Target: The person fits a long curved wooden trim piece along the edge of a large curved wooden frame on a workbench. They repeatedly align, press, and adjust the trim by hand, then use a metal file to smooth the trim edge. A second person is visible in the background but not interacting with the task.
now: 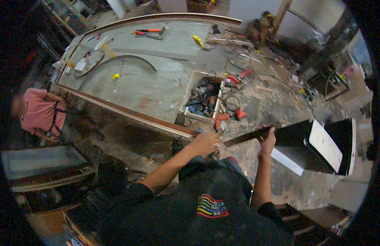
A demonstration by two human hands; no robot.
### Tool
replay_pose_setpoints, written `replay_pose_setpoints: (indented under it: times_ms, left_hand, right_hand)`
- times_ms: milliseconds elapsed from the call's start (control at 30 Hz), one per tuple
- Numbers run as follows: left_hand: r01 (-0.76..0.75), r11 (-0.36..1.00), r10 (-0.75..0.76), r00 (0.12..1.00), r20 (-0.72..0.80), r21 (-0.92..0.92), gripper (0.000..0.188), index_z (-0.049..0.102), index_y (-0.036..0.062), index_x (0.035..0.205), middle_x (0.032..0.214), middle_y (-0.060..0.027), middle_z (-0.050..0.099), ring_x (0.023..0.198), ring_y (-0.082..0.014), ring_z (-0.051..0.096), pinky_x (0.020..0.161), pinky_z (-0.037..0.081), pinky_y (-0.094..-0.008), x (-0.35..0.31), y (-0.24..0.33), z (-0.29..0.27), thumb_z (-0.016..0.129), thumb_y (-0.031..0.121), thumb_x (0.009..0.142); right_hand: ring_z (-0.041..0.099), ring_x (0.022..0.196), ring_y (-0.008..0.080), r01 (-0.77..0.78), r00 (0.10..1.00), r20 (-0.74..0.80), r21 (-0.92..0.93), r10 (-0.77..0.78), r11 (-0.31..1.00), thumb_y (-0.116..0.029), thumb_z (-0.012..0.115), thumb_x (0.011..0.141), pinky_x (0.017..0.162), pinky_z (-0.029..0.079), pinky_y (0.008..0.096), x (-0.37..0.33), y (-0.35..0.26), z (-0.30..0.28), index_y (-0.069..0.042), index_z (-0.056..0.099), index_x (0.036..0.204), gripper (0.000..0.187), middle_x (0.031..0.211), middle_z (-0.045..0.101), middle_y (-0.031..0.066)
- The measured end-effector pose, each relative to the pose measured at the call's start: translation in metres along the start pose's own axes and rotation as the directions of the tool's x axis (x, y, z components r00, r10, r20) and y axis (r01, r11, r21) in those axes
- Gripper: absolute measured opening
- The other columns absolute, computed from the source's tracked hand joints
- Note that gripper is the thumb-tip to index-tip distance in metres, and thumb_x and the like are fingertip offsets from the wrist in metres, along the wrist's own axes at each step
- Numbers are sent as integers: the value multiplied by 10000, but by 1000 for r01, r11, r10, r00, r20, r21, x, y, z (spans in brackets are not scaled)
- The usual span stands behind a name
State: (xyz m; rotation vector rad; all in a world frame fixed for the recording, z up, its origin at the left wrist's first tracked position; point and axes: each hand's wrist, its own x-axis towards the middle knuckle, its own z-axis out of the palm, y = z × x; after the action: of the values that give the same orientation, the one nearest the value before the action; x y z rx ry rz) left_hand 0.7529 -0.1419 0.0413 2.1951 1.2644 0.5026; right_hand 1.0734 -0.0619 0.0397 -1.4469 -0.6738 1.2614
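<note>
My right hand (267, 143) grips a long, narrow dark strip (247, 137), its thumb pointing up along the edge. The strip slants down to the left, where my left hand (204, 144) is closed around its end; the fingertips there are blurred. Just beyond my left hand runs the brown wooden edge (128, 111) of a large table. An orange-red power tool (222, 119) lies on the floor past the strip.
An open wooden box (187, 98) holds tools and cables. On the pale table top (157, 90) lie a curved strip (134, 57) and orange-handled tools (149, 31). A black panel (292, 141) with white boards stands at right. A person in pink (40, 108) is at far left.
</note>
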Motion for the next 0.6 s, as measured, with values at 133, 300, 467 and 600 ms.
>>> replay_pose_setpoints:
  times_ms: [133, 300, 467, 600]
  left_hand:
    - [110, 993, -113, 988, -110, -34, 249, 769, 156, 1057, 1012, -79, 717, 1022, -320, 673, 871, 540, -466, -7, 7, 0, 759, 234, 821]
    - [267, 963, -268, 963, 12, 13, 196, 793, 124, 927, 900, -127, 735, 909, -348, 712, 792, 562, -478, 4, 6, 1, 792, 230, 763]
    - [198, 979, -196, 980, 37, -59, 213, 763, 91, 905, 872, -147, 716, 876, -386, 704, 719, 551, -521, 7, -2, 5, 780, 245, 759]
    - [87, 996, -90, 987, -133, -30, 228, 733, 82, 889, 872, -134, 689, 898, -362, 687, 746, 539, -515, 1, 3, 16, 796, 262, 764]
  right_hand:
    - [655, 1088, 256, -109, 993, 67, 294, 93, 950, -572, 483, 1053, 977, 499, 425, 4, 9, -4, -81, 632, 1257, 553, 1152, 697, 84]
    - [606, 1046, 265, -177, 984, 99, 368, 150, 913, -586, 483, 1040, 940, 476, 403, 11, 26, -10, -107, 599, 1288, 552, 1120, 645, 74]
    - [624, 960, 242, -103, 992, 97, 312, 76, 945, -526, 470, 1066, 907, 497, 412, 19, 47, -9, -76, 606, 1223, 496, 1057, 645, 80]
    - [636, 931, 233, 15, 971, 230, 192, -59, 981, -494, 502, 1066, 882, 512, 406, 21, 56, 5, -49, 609, 1224, 484, 1060, 645, 82]
